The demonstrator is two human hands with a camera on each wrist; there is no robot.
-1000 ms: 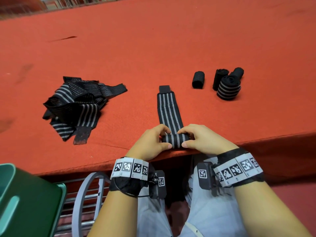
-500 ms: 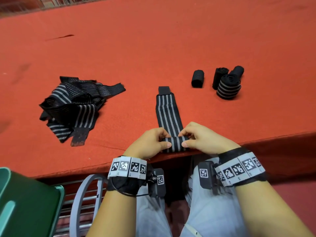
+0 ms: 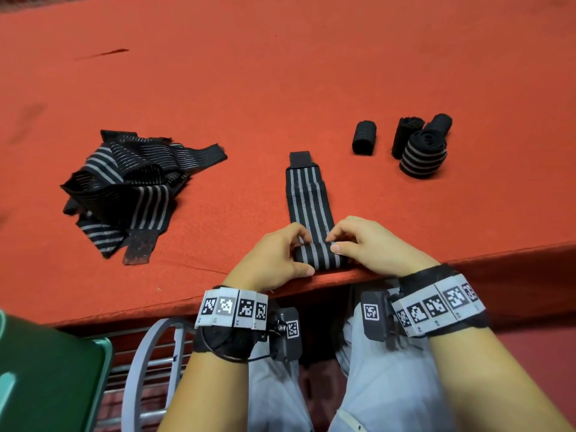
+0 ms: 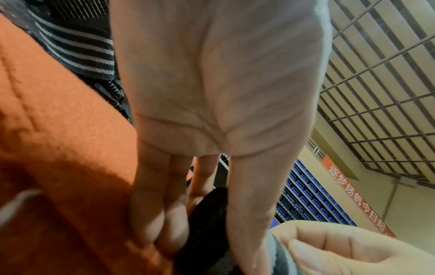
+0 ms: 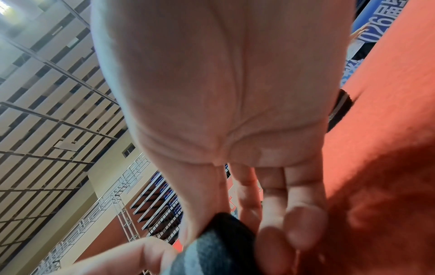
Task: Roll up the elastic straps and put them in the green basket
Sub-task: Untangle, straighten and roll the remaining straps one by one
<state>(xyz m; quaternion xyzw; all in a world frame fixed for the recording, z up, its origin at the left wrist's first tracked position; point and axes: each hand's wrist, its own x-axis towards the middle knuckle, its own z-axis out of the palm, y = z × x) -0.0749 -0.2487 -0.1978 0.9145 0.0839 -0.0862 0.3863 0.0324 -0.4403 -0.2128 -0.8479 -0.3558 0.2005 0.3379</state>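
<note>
A black strap with grey stripes (image 3: pixel 307 194) lies flat on the red table, its near end wound into a small roll (image 3: pixel 318 255) at the table's front edge. My left hand (image 3: pixel 280 254) pinches the roll's left end between thumb and fingers, and my right hand (image 3: pixel 364 244) pinches its right end. The left wrist view shows the roll (image 4: pixel 207 223) dark between my fingers; the right wrist view shows the roll (image 5: pixel 219 245) under my thumb. A corner of the green basket (image 3: pixel 46 381) sits at the lower left, below table level.
A heap of loose striped straps (image 3: pixel 124 191) lies on the table to the left. Several rolled straps (image 3: pixel 420 145) stand at the right, one of them (image 3: pixel 364 138) apart. The table's front edge (image 3: pixel 498 254) runs right by my wrists. A grey metal frame (image 3: pixel 146 369) stands beside the basket.
Both hands have turned the roll forward along the strap, so the roll is thicker and the flat part shorter. The heap and the rolled straps have not moved.
</note>
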